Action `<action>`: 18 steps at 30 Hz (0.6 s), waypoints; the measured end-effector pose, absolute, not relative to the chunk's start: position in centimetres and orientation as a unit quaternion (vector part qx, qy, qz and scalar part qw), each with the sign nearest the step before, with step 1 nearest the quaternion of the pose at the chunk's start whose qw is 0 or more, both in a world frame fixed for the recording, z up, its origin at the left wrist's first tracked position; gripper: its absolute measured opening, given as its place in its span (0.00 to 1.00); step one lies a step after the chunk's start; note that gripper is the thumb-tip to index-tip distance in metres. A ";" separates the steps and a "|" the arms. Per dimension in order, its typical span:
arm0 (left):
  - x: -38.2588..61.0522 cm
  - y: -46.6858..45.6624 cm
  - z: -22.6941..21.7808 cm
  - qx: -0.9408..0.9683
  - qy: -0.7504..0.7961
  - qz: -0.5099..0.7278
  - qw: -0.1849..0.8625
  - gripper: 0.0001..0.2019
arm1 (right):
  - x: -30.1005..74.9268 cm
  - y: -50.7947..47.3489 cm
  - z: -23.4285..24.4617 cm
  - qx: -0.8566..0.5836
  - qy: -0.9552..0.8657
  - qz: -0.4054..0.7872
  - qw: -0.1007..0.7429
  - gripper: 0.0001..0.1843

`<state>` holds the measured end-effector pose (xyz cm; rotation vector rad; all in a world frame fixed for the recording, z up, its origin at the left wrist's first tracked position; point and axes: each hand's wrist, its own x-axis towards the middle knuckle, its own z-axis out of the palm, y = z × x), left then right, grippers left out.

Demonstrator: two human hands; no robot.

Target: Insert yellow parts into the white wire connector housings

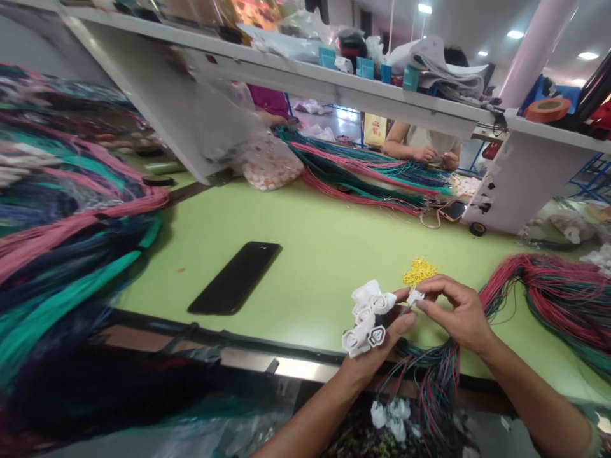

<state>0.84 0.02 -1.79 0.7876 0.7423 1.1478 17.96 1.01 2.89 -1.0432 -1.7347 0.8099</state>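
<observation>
My left hand [392,332] is closed around thin wires that lead to a cluster of white plastic connectors [366,315], which lies over the back of the hand. At its fingertips sits a single small white connector [415,296]. The thumb and fingers of my right hand [456,312] pinch that same connector from the right side. Just behind the fingers lies a small pile of yellow pieces [419,272] on the green tabletop. Below the hands, a bundle of red, green and dark wires [436,375] hangs over the table's front edge, with more white connectors [394,416] beneath.
A black phone [236,278] lies left of my hands. Wire bundles are heaped at the left [71,222] and right [544,299]. At the back, more wires [363,168] stretch under a white shelf [296,63]. Across the table, another person's hands [432,154] are visible.
</observation>
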 end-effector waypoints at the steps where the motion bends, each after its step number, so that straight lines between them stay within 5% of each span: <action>1: 0.9 0.0 -1.9 0.358 0.335 0.517 0.702 0.16 | 18.1 1.0 2.9 -0.405 -0.726 0.327 0.450 0.06; 11: 2.6 2.0 -3.2 0.215 0.421 0.573 0.670 0.20 | 21.3 3.5 -0.1 -0.560 -0.541 0.359 0.514 0.16; 18: 2.1 1.2 -3.0 0.252 0.407 0.575 0.664 0.16 | 22.9 5.0 -2.6 -0.561 -0.683 0.296 0.363 0.06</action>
